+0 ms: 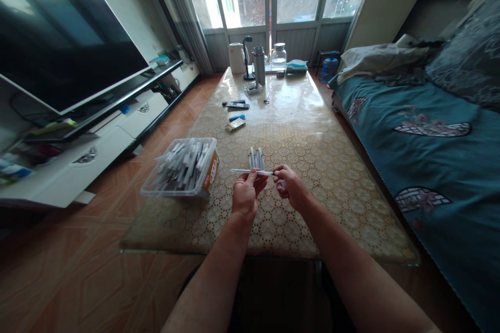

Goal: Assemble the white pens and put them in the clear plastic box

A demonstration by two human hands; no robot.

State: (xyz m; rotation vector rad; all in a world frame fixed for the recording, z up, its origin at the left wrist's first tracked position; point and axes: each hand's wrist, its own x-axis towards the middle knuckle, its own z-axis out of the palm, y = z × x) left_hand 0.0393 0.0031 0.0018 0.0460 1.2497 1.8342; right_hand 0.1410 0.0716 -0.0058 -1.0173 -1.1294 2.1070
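Note:
A slim white pen (242, 170) lies level across both hands above the table, its pointed end to the left. My left hand (246, 192) pinches its barrel between thumb and fingers. At the dark right end of the pen, the fingertips of my right hand (289, 186) are closed around it. Just beyond the left hand, several similar pens (257, 156) lie side by side on the patterned tablecloth, their near ends partly hidden by the hand and pen. To the left stands a clear plastic box (211, 169) heaped with white pens (187, 164).
Farther along the table (289, 130) are a cigarette pack (235, 124), a blue lighter (237, 117), a remote control (238, 106) and a glass ashtray (253, 88). A thermos (258, 65), a kettle (236, 58) and a glass jug (278, 56) stand at the far end. A bed (390, 130) flanks the right side.

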